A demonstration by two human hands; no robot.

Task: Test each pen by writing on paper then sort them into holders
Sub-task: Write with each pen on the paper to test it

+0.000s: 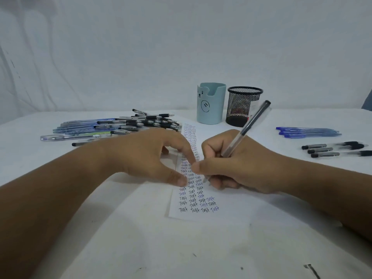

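My right hand [231, 168] grips a clear pen with a black cap end [247, 127], its tip down on the white paper [227, 214], which carries several rows of the word "Test". With fingers spread, my left hand [149, 158] presses the paper's left side flat. A light blue bear holder [211, 103] and a black mesh holder [242, 106] stand behind the paper. A large heap of pens [120, 125] lies at the left.
On the right lie a row of blue pens [308, 131] and a row of black pens [334, 151]. A white cloth [141, 248] covers the table, with dark marks near its front edge. A white backdrop hangs behind.
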